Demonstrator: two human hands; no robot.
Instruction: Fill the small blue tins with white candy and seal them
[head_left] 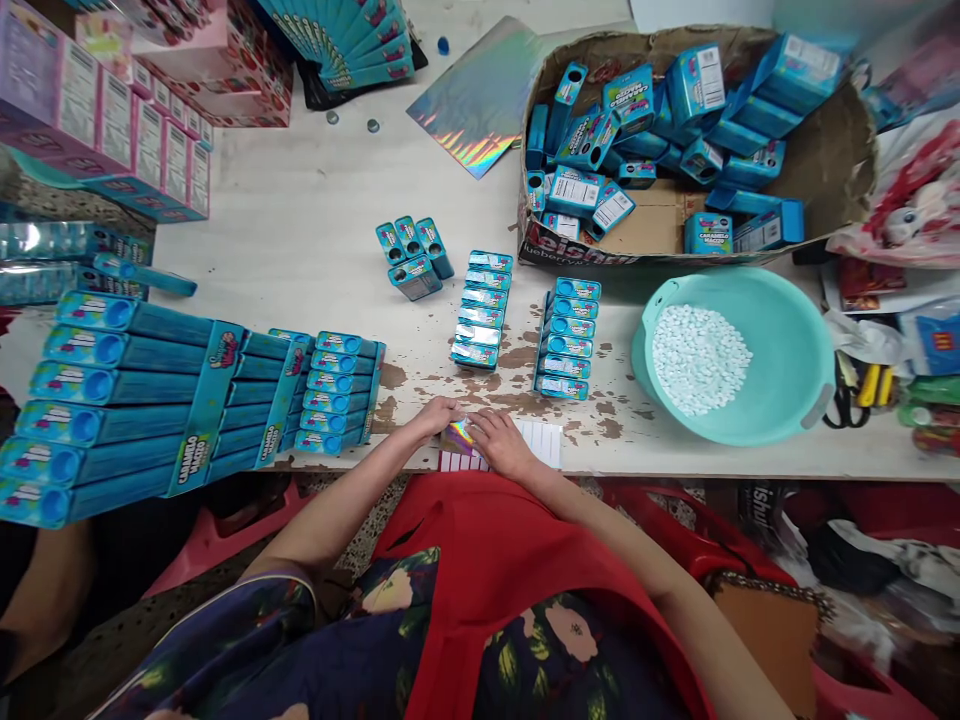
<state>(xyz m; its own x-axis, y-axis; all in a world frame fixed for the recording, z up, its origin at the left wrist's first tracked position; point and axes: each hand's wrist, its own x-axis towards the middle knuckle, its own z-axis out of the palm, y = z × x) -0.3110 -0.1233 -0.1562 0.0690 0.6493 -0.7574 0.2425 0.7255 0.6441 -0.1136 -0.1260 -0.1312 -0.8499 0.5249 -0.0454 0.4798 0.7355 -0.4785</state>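
At the table's near edge, a small shiny holographic sheet point(455, 438) lies under my hands. My left hand point(440, 416) has its fingers closed at the sheet's upper left edge. Fingers stretched out, my right hand point(504, 444) rests across the right part of it. Beneath and beside them is a white sheet with stripes point(546, 442), partly covered by my right hand. Just beyond my hands stand a row of blue candy boxes point(480, 318) and a second row of blue boxes point(571, 345). A small cluster of blue boxes point(415, 277) sits farther back.
Right of my hands is a turquoise basin point(787, 370) with white candies point(694, 360). Behind it stands a cardboard box point(652, 215) of blue boxes. Stacked blue boxes point(142, 400) fill the left; a large holographic sheet point(472, 100) lies at the back. Another person's arm point(56, 590) shows lower left.
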